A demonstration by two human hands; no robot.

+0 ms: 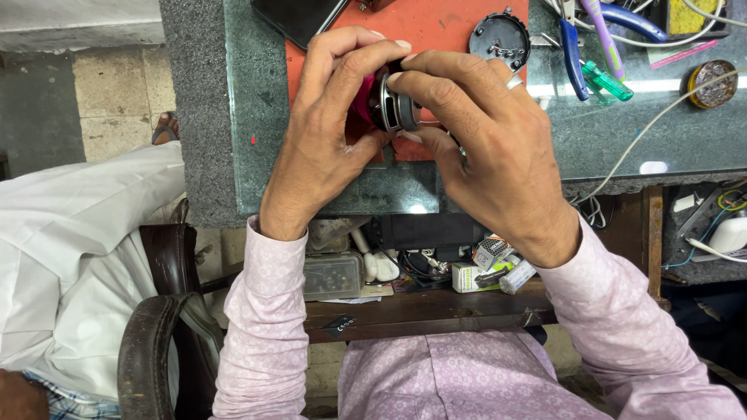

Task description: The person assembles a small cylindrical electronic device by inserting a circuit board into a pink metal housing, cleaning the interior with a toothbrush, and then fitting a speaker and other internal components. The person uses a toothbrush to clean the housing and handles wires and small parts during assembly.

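Nearest me, below the desk (233, 117) edge: a shelf (420, 307) crammed with small boxes and cables. Above it, my left hand (327, 132) and right hand (486, 148) both close round a small round speaker (391, 103), black and silver with a pink part. I judge the fingers brace it from both sides to keep it steady over the red mat (436, 31). Beyond: a round black cover (499, 36), blue-handled pliers (572, 54), and a green screwdriver (608, 81).

Round part (391, 105) mostly hidden between both hands' fingers.
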